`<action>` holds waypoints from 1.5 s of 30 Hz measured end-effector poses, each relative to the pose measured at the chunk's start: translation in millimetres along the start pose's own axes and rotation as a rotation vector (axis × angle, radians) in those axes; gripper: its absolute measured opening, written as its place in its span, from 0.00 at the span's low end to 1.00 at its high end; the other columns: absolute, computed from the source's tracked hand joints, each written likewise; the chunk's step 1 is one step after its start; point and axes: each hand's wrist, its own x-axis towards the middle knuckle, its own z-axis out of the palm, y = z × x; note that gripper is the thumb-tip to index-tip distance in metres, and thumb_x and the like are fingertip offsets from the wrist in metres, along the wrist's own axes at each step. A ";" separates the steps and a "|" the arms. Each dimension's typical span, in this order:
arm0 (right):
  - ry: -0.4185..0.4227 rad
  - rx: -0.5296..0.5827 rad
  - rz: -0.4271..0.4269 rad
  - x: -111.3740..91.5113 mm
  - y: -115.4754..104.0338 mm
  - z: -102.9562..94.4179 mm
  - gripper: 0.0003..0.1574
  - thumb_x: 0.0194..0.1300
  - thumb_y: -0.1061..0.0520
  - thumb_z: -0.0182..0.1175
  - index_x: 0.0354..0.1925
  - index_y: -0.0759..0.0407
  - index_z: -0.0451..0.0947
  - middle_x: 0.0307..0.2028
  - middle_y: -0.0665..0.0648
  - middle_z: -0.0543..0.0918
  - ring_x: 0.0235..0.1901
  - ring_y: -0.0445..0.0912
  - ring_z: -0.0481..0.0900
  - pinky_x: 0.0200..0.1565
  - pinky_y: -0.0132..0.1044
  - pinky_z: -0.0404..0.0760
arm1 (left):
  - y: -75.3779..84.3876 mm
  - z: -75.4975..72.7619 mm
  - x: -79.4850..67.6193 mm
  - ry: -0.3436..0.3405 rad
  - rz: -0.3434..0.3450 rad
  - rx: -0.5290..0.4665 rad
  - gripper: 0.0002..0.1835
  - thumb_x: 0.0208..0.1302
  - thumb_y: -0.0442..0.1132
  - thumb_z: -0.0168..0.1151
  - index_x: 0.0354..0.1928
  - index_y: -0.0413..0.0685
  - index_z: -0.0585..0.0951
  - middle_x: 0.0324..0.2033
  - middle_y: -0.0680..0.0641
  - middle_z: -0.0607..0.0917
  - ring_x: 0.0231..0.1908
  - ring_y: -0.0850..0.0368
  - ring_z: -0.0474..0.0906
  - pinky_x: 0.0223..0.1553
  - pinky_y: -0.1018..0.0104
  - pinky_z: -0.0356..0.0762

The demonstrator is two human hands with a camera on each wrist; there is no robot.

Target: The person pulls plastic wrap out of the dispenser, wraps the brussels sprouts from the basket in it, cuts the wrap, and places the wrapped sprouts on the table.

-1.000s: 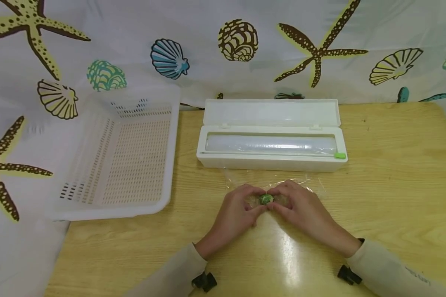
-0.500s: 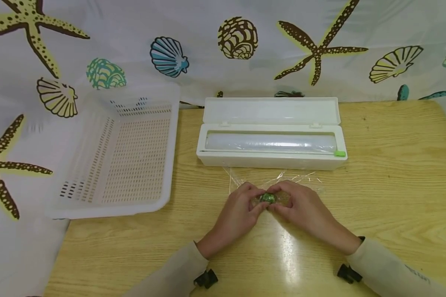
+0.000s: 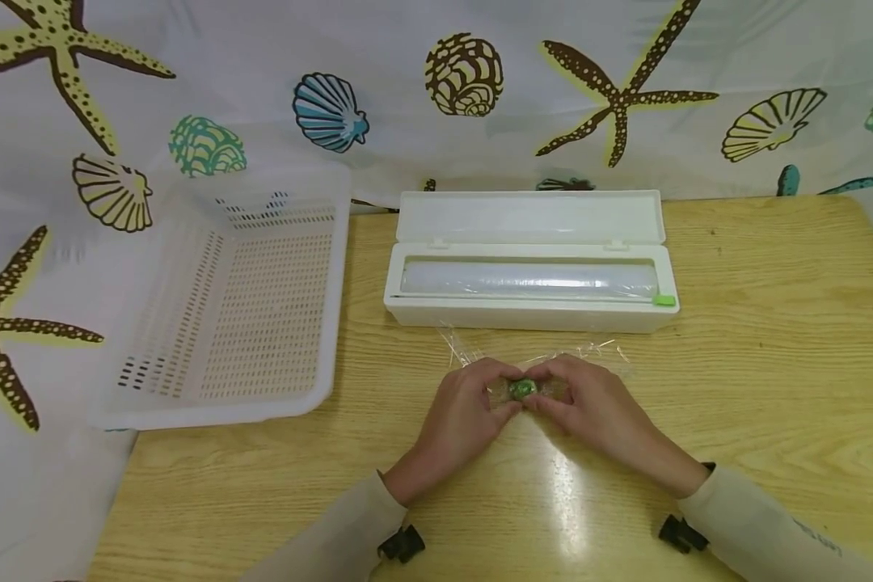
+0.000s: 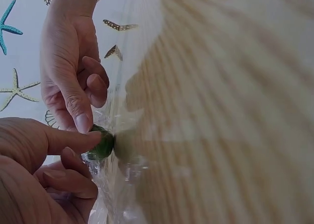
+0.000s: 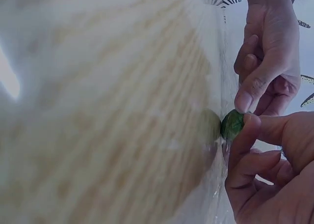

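Observation:
Between both hands, on the table, sits a small round green item (image 3: 522, 390), a dark glossy ball with clear plastic wrap (image 3: 466, 347) around it. Its exact kind cannot be told. The left hand (image 3: 461, 416) pinches its left side with thumb and index finger; the right hand (image 3: 602, 412) pinches the right side in the same way. In the left wrist view the green item (image 4: 102, 144) touches the table under the thumbs. The right wrist view shows the green item (image 5: 232, 125) with its reflection on the shiny tabletop. Fingers hide part of the wrap.
Behind the hands stands a white cling film dispenser (image 3: 531, 317), lid raised, with a film roll (image 3: 531, 279) inside and a green slide cutter (image 3: 664, 300) at its right end. A white perforated basket (image 3: 325, 347) stands left. A patterned curtain (image 3: 407, 81) hangs behind the wooden table (image 3: 771, 323).
The fingers shift slightly around the green item, and the plastic wrap beyond the hands changes its creases. Both hands stay in nearly the same place.

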 end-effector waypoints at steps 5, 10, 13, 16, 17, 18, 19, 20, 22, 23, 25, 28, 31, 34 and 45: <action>0.091 -0.050 -0.063 -3.5 -3.3 2.8 0.22 0.67 0.60 0.79 0.57 0.56 0.87 0.53 0.51 0.85 0.27 0.36 0.77 0.29 0.35 0.80 | -0.8 1.1 3.9 -0.033 0.015 0.037 0.16 0.65 0.28 0.79 0.54 0.37 0.90 0.48 0.44 0.91 0.30 0.60 0.78 0.36 0.65 0.80; 0.165 -0.090 -0.152 -3.3 -4.0 5.6 0.24 0.61 0.63 0.82 0.54 0.56 0.87 0.51 0.50 0.89 0.25 0.33 0.76 0.26 0.32 0.79 | 0.6 0.0 8.2 -0.082 0.011 0.095 0.15 0.71 0.30 0.75 0.56 0.35 0.89 0.47 0.44 0.85 0.42 0.52 0.81 0.45 0.60 0.82; 0.167 -0.096 -0.173 -1.7 -2.0 5.0 0.24 0.60 0.63 0.83 0.54 0.56 0.88 0.50 0.51 0.90 0.24 0.33 0.75 0.26 0.32 0.78 | 1.1 -0.5 10.9 -0.112 -0.006 0.103 0.13 0.74 0.32 0.72 0.57 0.34 0.89 0.47 0.44 0.82 0.43 0.53 0.79 0.43 0.61 0.81; 0.143 -0.086 -0.150 0.6 1.5 3.9 0.24 0.60 0.62 0.83 0.54 0.55 0.89 0.51 0.50 0.90 0.24 0.33 0.74 0.27 0.33 0.78 | 1.6 -0.1 12.5 -0.140 -0.021 0.092 0.14 0.76 0.33 0.71 0.57 0.33 0.88 0.48 0.43 0.80 0.42 0.53 0.78 0.42 0.63 0.81; 0.136 -0.082 -0.141 1.2 2.5 3.4 0.24 0.60 0.61 0.84 0.54 0.54 0.89 0.50 0.50 0.91 0.24 0.34 0.74 0.27 0.33 0.78 | 2.2 0.0 12.6 -0.148 -0.027 0.090 0.14 0.76 0.33 0.70 0.58 0.33 0.88 0.49 0.43 0.80 0.42 0.53 0.78 0.42 0.63 0.81; 0.130 -0.079 -0.132 1.8 3.6 3.0 0.24 0.60 0.61 0.84 0.54 0.54 0.89 0.50 0.49 0.91 0.24 0.34 0.74 0.28 0.33 0.78 | 2.5 0.3 12.6 -0.156 -0.031 0.089 0.14 0.77 0.34 0.70 0.58 0.32 0.88 0.49 0.42 0.80 0.42 0.53 0.78 0.42 0.63 0.81; 0.123 -0.073 -0.122 2.3 4.7 2.6 0.24 0.60 0.60 0.84 0.54 0.54 0.90 0.50 0.49 0.91 0.24 0.34 0.74 0.28 0.33 0.78 | 3.2 0.4 12.6 -0.161 -0.034 0.090 0.14 0.77 0.34 0.69 0.58 0.32 0.88 0.50 0.42 0.80 0.43 0.53 0.78 0.43 0.63 0.81; 0.118 -0.070 -0.117 2.7 5.3 2.2 0.24 0.60 0.60 0.84 0.54 0.53 0.90 0.50 0.49 0.91 0.24 0.34 0.74 0.27 0.34 0.78 | 3.7 0.5 12.4 -0.161 -0.035 0.094 0.14 0.77 0.34 0.69 0.58 0.32 0.88 0.50 0.42 0.80 0.43 0.52 0.78 0.43 0.63 0.81; 0.107 -0.059 -0.109 3.2 5.9 0.8 0.23 0.60 0.58 0.84 0.53 0.53 0.90 0.49 0.49 0.91 0.24 0.35 0.74 0.27 0.34 0.78 | 4.4 0.8 11.8 -0.149 -0.031 0.106 0.14 0.77 0.35 0.70 0.57 0.32 0.88 0.49 0.41 0.80 0.43 0.52 0.79 0.43 0.62 0.81; 0.100 -0.054 -0.107 3.3 5.9 0.0 0.23 0.61 0.58 0.84 0.54 0.53 0.90 0.50 0.49 0.91 0.24 0.36 0.74 0.28 0.34 0.78 | 4.6 0.8 11.5 -0.138 -0.030 0.109 0.14 0.77 0.35 0.70 0.56 0.33 0.89 0.49 0.42 0.80 0.42 0.51 0.79 0.42 0.61 0.81; 0.082 -0.049 -0.103 3.7 5.8 -2.1 0.23 0.62 0.57 0.83 0.55 0.52 0.90 0.50 0.49 0.91 0.25 0.36 0.76 0.29 0.35 0.79 | 4.8 0.8 10.7 -0.110 -0.014 0.115 0.14 0.74 0.34 0.73 0.56 0.33 0.88 0.50 0.41 0.81 0.44 0.50 0.81 0.44 0.59 0.83; 0.054 -0.045 -0.100 4.4 5.6 -5.5 0.23 0.64 0.57 0.81 0.57 0.53 0.90 0.48 0.48 0.89 0.28 0.38 0.77 0.31 0.35 0.80 | 4.5 0.9 9.8 -0.075 0.016 0.127 0.18 0.68 0.31 0.78 0.57 0.35 0.86 0.53 0.41 0.84 0.49 0.47 0.84 0.49 0.54 0.86; 0.031 -0.037 -0.102 5.3 5.7 -8.0 0.23 0.66 0.58 0.79 0.59 0.55 0.90 0.46 0.48 0.87 0.29 0.39 0.76 0.31 0.36 0.79 | 5.1 0.2 9.9 -0.063 0.044 0.158 0.20 0.64 0.28 0.80 0.57 0.37 0.86 0.54 0.42 0.88 0.53 0.46 0.86 0.53 0.51 0.86; 0.019 -0.027 -0.105 5.9 5.2 -8.2 0.22 0.69 0.58 0.77 0.60 0.56 0.89 0.46 0.49 0.87 0.30 0.40 0.74 0.31 0.36 0.78 | 4.8 -1.3 11.3 -0.063 0.064 0.197 0.19 0.64 0.29 0.80 0.56 0.38 0.87 0.53 0.43 0.90 0.51 0.47 0.88 0.51 0.52 0.87; 0.118 -0.154 -0.147 0.9 -3.4 -1.0 0.25 0.65 0.63 0.80 0.59 0.62 0.86 0.54 0.56 0.85 0.26 0.36 0.73 0.27 0.33 0.77 | 1.7 -4.5 18.6 -0.105 0.069 0.278 0.12 0.74 0.39 0.74 0.52 0.38 0.90 0.39 0.47 0.84 0.32 0.58 0.77 0.31 0.65 0.78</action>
